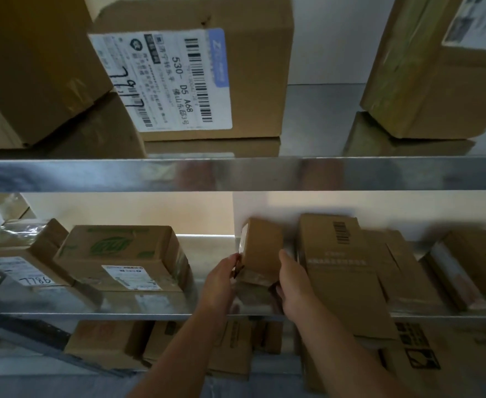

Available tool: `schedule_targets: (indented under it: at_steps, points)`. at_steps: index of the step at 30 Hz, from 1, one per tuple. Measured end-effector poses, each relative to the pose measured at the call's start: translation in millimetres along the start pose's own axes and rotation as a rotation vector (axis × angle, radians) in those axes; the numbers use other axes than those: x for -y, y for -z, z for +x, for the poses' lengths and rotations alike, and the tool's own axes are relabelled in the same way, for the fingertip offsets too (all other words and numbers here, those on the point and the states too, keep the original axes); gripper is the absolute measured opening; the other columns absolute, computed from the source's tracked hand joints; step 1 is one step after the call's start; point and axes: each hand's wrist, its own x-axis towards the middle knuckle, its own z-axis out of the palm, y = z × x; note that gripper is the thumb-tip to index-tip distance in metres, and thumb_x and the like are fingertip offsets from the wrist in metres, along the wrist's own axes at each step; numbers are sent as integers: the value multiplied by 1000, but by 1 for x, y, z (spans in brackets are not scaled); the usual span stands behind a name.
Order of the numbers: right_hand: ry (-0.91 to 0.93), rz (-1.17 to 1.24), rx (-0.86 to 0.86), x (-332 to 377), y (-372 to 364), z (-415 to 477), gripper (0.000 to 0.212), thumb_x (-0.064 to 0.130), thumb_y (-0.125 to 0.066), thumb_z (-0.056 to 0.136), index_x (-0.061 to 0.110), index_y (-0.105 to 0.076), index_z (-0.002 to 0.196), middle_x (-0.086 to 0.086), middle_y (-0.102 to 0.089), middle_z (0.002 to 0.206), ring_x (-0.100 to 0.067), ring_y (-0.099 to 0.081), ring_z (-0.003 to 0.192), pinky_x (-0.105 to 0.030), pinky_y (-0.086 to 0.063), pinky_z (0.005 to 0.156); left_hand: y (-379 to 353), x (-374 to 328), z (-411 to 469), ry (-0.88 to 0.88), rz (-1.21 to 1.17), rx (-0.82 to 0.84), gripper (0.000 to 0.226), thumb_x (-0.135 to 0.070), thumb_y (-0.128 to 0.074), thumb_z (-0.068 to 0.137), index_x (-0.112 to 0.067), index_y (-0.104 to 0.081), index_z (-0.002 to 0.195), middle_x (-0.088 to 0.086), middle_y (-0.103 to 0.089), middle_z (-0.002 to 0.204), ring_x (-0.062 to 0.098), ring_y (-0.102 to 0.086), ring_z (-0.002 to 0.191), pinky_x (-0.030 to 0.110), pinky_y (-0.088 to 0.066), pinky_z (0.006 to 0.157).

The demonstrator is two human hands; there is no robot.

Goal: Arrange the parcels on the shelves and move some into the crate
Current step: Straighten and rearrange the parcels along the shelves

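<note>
On the middle shelf (64, 313), the left hand (221, 280) and the right hand (293, 282) are clasping a small brown parcel (262, 248) between them. The left hand's fingers are curling onto its left face, and the right hand is wrapping its right face. The small brown parcel is standing upright about midway along that shelf; blur is hiding whether its base is touching the metal. Just right of it, a tall flat carton (342, 271) with a barcode is leaning back, close against the right hand. Farther right, another box (471, 265) is lying tilted. Left of the hands and apart from them, a leaf-printed box (121, 254) is sitting beside a taped box (23, 254) bearing a handwritten number. Above, on the upper shelf (236, 173), a large labelled box (193, 76) is resting, and more parcels (107, 343) are lying on the shelf below.
</note>
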Motion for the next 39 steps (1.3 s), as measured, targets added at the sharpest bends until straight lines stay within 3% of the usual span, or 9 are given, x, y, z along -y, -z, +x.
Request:
schedule_targets:
  at_steps: [5, 8, 13, 20, 24, 28, 34, 37, 39]
  points:
    - [22, 19, -15, 1, -4, -3, 27, 46, -41, 107, 27, -55, 93, -1, -58, 99, -17, -55, 91, -38, -43, 90, 6, 2, -4, 0, 48, 6, 23, -46, -45, 101, -32, -61, 111, 3, -64, 117, 25, -62, 107, 49, -56, 89]
    - [76, -21, 4, 0, -9, -3, 33, 49, -45, 101, 24, -66, 107, -9, -64, 108, -26, -60, 103, -42, -48, 97, 9, 5, -4, -8, 104, -16, 32, -48, -43, 102, -26, -50, 124, 4, -60, 115, 27, -62, 104, 45, -55, 92]
    - [84, 3, 68, 0, -11, -9, 34, 54, -51, 97, 34, -78, 94, -5, -66, 115, -29, -60, 109, -54, -48, 104, 15, 10, -2, -4, 81, -9, 50, -57, -52, 95, -22, -46, 130, 3, -59, 120, 26, -63, 108, 47, -55, 96]
    - [135, 8, 109, 0, -15, -25, 32, 46, -51, 103, 23, -73, 107, -1, -65, 114, -23, -58, 109, -51, -47, 107, 21, 8, -1, 23, 66, 30, 52, -62, -49, 92, -19, -52, 122, 4, -63, 117, 28, -64, 109, 50, -54, 98]
    - [158, 80, 90, 1, -13, -28, 23, 45, -53, 104, 28, -64, 115, -1, -68, 115, -22, -64, 110, -47, -56, 98, 28, 6, 0, -21, 169, -25, 65, -71, -46, 87, -31, -47, 139, -9, -55, 132, 29, -55, 124, 54, -44, 107]
    - [128, 118, 78, 4, -11, -36, 19, 41, -48, 107, 26, -59, 107, -4, -69, 111, -23, -67, 103, -47, -56, 96, 31, 5, -1, -140, 224, -58, 38, -45, -44, 103, -41, -47, 141, -14, -51, 130, 25, -51, 129, 53, -44, 108]
    - [181, 7, 78, 7, -13, -42, 33, 49, -48, 105, 22, -65, 111, -4, -72, 110, -22, -67, 104, -49, -52, 102, 30, -1, -2, -158, 285, -20, 16, -32, -45, 105, -41, -57, 101, -5, -64, 124, 18, -60, 114, 46, -48, 106]
    - [182, -44, 90, 11, -10, -45, 33, 48, -47, 106, 22, -67, 108, -5, -72, 108, -22, -66, 104, -44, -52, 99, 29, -4, -5, -116, 246, -4, 11, -31, -45, 105, -32, -56, 104, 3, -63, 127, 25, -60, 117, 46, -48, 105]
    - [169, -54, 101, 14, -8, -47, 35, 48, -47, 106, 21, -68, 111, -7, -71, 109, -23, -67, 103, -37, -54, 85, 27, -7, -10, -40, 105, 16, 24, -42, -43, 104, -25, -57, 113, 7, -62, 125, 28, -60, 115, 40, -52, 94]
